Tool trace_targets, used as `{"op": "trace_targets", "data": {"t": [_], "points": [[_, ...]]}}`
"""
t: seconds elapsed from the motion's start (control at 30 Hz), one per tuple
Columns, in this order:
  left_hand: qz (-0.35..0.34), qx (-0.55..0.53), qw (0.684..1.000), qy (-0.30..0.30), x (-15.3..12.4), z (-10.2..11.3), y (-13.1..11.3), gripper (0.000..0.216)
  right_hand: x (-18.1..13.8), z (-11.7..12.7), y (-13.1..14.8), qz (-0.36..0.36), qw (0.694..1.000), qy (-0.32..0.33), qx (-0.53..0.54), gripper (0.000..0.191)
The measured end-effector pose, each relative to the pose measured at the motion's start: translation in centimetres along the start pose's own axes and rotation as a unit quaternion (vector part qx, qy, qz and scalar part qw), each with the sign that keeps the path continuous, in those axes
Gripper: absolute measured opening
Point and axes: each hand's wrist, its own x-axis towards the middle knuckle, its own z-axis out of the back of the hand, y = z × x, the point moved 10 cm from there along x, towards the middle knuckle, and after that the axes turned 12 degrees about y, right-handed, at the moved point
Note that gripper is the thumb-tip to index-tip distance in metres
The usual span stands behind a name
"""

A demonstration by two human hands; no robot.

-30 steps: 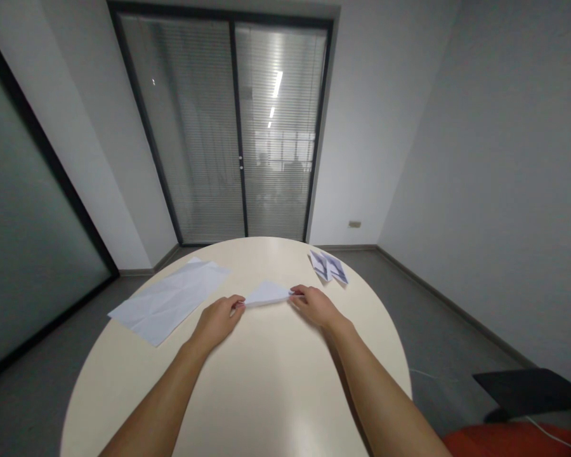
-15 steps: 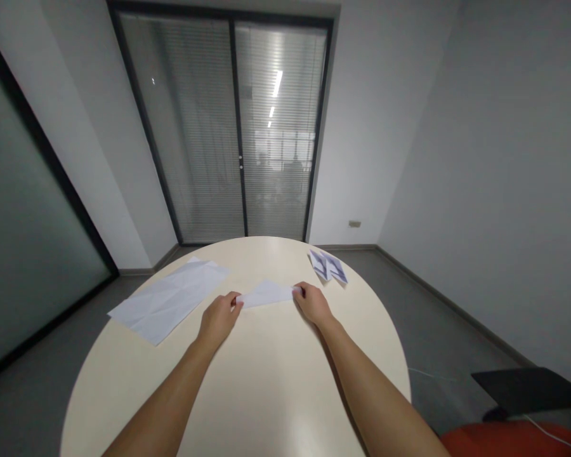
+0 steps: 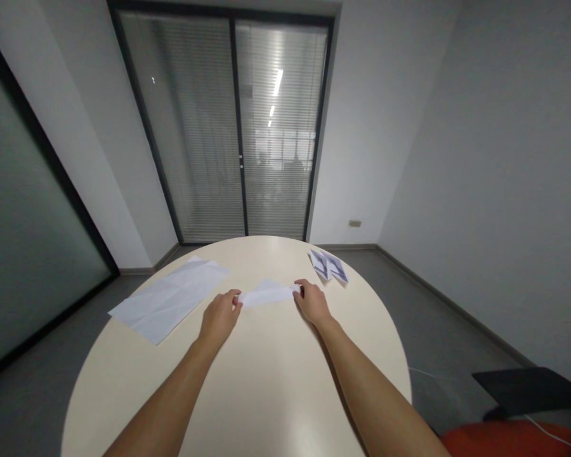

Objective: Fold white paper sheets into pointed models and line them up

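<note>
Between my hands, just above or on the round table (image 3: 261, 362), is a small white folded paper (image 3: 267, 293) with a triangular peak and a long straight strip along its near side. My left hand (image 3: 221, 312) pinches its left end between thumb and fingers. At the opposite end, my right hand (image 3: 311, 301) grips the paper the same way, fingers curled. Left of my left hand lies a large creased white sheet (image 3: 169, 299), partly over the table's edge. Beyond my right hand rests a folded paper piece (image 3: 328, 266) with bluish shaded faces.
A chair with a black armrest (image 3: 528, 390) and red seat (image 3: 509, 441) stands at the lower right, beside the table. Past the far edge is a glazed door with blinds (image 3: 278, 139). A wall socket (image 3: 354, 223) is low on the wall.
The fingers of both hands have shifted slightly at the paper's ends, the left thumb and finger loosening a little. The paper and the other sheets stay about where they were.
</note>
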Motion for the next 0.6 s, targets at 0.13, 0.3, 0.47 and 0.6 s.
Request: {"op": "trace_targets", "data": {"t": [0.13, 0.3, 0.47, 0.6], "points": [[0.002, 0.01, 1.0, -0.002, -0.1, 0.1, -0.4, 0.029, 0.0, -0.1, -0.1, -0.008, 1.0, -0.009, -0.01, 0.039], [0.004, 0.015, 1.0, -0.004, -0.3, 0.4, -0.7, 0.029, -0.8, 1.0, 1.1, -0.003, 0.998, -0.043, -0.054, 0.038], [-0.001, 0.016, 1.0, -0.008, -0.5, 0.7, -1.1, 0.03, -2.3, 1.0, 5.2, 0.103, 0.989, -0.019, -0.103, 0.027], [-0.003, 0.013, 1.0, -0.004, -0.5, 0.7, -1.5, 0.029, -4.1, 0.1, 8.8, 0.206, 0.974, -0.003, -0.098, 0.03]]}}
